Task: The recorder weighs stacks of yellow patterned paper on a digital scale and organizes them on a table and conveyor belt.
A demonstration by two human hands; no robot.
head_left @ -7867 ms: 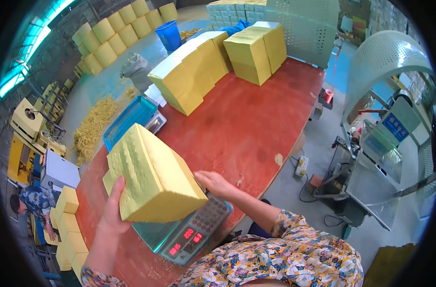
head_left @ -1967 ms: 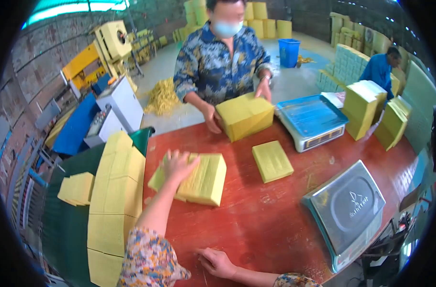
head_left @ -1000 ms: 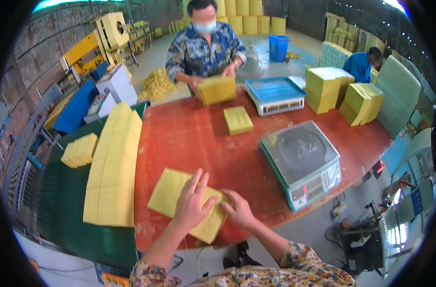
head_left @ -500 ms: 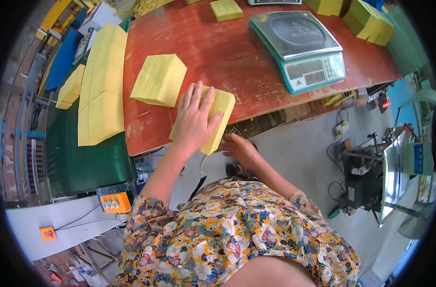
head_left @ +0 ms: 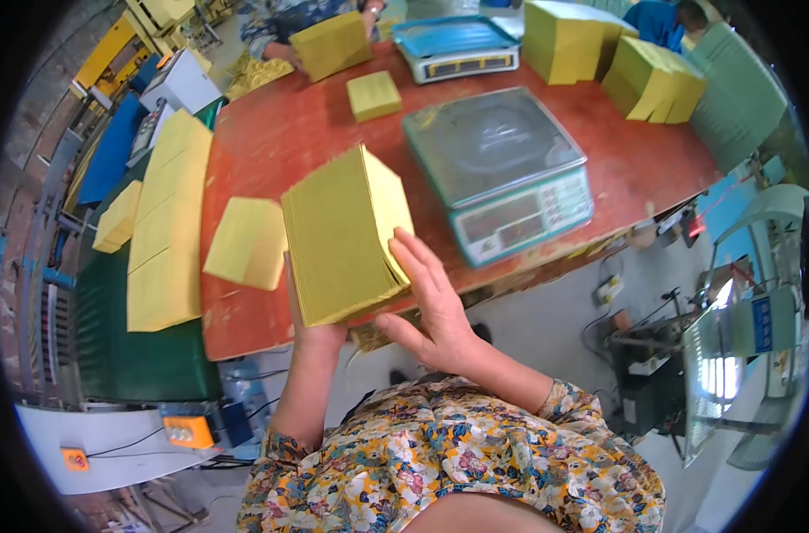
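A thick stack of yellow paper sheets (head_left: 338, 240) is raised and tilted over the front of the red table, its layered edges showing. My left hand (head_left: 318, 334) holds it from the left and below, most of its fingers hidden behind the stack. The stretched fingers of my right hand (head_left: 435, 311) rest against the lower right side, thumb apart, where a few sheets gape. To the left, a second yellow stack (head_left: 244, 242) lies on the table. Right of the held stack stands a teal scale (head_left: 502, 164) with a grey pan.
A row of yellow stacks (head_left: 169, 222) lines the green surface (head_left: 147, 355) at left. Farther back are a small yellow stack (head_left: 374, 95), a blue-topped scale (head_left: 456, 49) and taller stacks (head_left: 564, 43). Across the red table (head_left: 271, 124), a co-worker's hands hold another stack (head_left: 331, 44).
The stack has been raised and tipped up from the table's front edge. My left hand went from its top to its underside; my right hand came against its side. The view now reaches farther back.
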